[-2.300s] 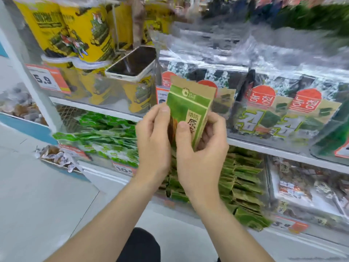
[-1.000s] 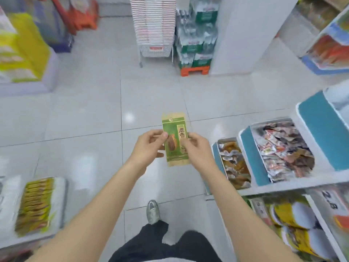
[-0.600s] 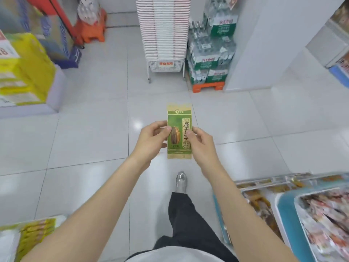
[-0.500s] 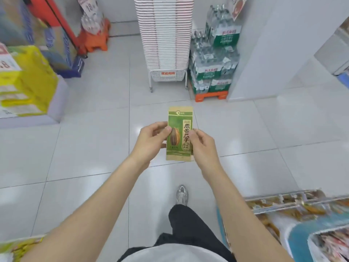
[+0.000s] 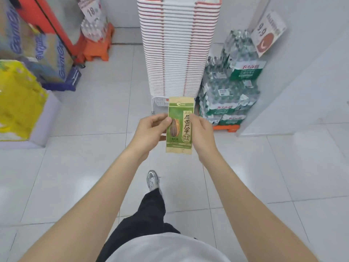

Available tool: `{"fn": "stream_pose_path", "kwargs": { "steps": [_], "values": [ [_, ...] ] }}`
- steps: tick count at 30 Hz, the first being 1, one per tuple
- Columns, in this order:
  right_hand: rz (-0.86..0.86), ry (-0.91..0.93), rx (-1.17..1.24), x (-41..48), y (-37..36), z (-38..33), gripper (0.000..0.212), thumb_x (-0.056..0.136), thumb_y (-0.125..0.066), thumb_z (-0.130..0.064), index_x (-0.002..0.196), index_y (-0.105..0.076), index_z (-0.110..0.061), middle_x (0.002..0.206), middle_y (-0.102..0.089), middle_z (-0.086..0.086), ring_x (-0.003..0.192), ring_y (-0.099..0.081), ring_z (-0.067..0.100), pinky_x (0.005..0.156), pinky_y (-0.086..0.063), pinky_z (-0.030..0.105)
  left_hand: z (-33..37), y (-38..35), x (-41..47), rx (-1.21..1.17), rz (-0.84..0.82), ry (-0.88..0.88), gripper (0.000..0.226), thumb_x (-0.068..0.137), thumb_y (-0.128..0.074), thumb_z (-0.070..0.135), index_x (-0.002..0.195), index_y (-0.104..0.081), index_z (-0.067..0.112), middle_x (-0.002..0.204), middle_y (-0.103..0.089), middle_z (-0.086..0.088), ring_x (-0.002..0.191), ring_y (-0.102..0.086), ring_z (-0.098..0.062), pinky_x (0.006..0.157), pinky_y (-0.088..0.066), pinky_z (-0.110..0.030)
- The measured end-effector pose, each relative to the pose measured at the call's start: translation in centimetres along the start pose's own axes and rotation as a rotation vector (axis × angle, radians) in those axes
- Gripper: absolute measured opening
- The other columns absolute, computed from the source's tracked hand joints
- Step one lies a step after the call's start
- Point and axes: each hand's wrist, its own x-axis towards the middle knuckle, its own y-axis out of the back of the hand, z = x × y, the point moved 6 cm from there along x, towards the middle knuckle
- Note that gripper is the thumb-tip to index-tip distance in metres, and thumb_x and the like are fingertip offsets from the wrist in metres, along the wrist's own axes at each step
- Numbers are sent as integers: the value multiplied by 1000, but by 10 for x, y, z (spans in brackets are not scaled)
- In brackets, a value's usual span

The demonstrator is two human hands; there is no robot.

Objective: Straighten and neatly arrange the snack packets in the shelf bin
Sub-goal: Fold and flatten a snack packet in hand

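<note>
Glossy white floor tiles (image 5: 90, 167). Far centre stands a tall stack of red-and-white baskets (image 5: 177, 44), with bottled-water packs (image 5: 230, 95) just right of it beside a white wall (image 5: 306, 72). Yellow packs (image 5: 17, 106) sit at left.

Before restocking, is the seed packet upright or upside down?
Upright: sunflower seed packet, logo on top, pinched between left hand and right hand.

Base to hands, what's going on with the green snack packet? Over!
Left grip pinches snack packet at left edge, right grip at right edge. Packet upright, held over floor. No shelf bin in view; basket stack ahead.
</note>
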Motion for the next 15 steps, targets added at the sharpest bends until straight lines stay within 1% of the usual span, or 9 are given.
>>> {"fn": "stream_pose_path", "kwargs": {
  "steps": [1, 4, 6, 7, 9, 11, 12, 13, 15],
  "values": [
    [5, 4, -10, 32, -11, -11, 43, 103, -50, -37, 83, -62, -1, 75, -61, 4, 70, -58, 17, 69, -44, 36, 10, 7, 34, 1, -4, -7, 20, 108, -61, 21, 119, -77, 16, 111, -80, -9, 97, -75, -22, 92, -62, -47],
    [30, -17, -32, 118, -36, -42, 50, 102, -49, -42, 94, -64, 5, 78, -66, 6, 73, -62, 19, 72, -47, 38, 42, 28, 130, 3, -11, -3, 21, 108, -62, 23, 120, -77, 14, 113, -79, -12, 99, -75, -27, 94, -60, -51],
    [36, 11, -64, 171, -47, -67, 51, 100, -47, -46, 95, -68, 0, 82, -72, 10, 76, -66, 24, 75, -51, 42, 66, 35, 190, 2, -11, -5, 21, 107, -62, 23, 119, -77, 13, 112, -80, -10, 100, -75, -27, 95, -60, -53],
    [44, 26, -86, 196, -50, -79, 48, 99, -47, -46, 94, -70, -4, 86, -73, 14, 77, -67, 25, 76, -53, 44, 78, 36, 220, 4, -10, -2, 21, 107, -62, 23, 119, -77, 13, 111, -80, -10, 98, -75, -26, 96, -60, -54],
    [53, 63, -100, 240, -52, -103, 41, 99, -49, -43, 93, -72, -10, 91, -73, 18, 76, -65, 21, 74, -54, 47, 102, 34, 274, 14, -6, -4, 20, 106, -63, 23, 118, -77, 14, 110, -80, -8, 97, -75, -23, 96, -59, -56],
    [79, 94, -64, 283, -49, -125, 32, 103, -52, -34, 96, -73, -11, 92, -74, 18, 76, -66, 20, 73, -54, 46, 125, 25, 326, 22, -21, -19, 19, 106, -64, 22, 118, -77, 14, 109, -80, -7, 97, -76, -24, 95, -59, -56],
    [102, 102, -47, 305, -47, -134, 29, 104, -52, -31, 97, -73, -12, 91, -75, 17, 75, -66, 21, 72, -54, 44, 136, 20, 351, 23, -29, -28, 19, 105, -65, 22, 118, -77, 14, 109, -80, -7, 99, -76, -27, 94, -59, -55],
    [131, 115, -31, 328, -45, -143, 27, 102, -53, -31, 97, -72, -13, 90, -74, 17, 74, -66, 26, 71, -54, 46, 147, 14, 377, 25, -33, -43, 18, 105, -66, 22, 118, -77, 14, 109, -80, -8, 102, -76, -30, 93, -60, -55],
    [192, 156, -8, 377, -41, -163, 26, 99, -52, -34, 98, -71, -17, 91, -73, 17, 78, -66, 39, 72, -57, 56, 171, 2, 430, 29, -19, -93, 17, 102, -69, 22, 116, -76, 15, 107, -80, -8, 101, -76, -31, 86, -62, -53]
  ]
}}
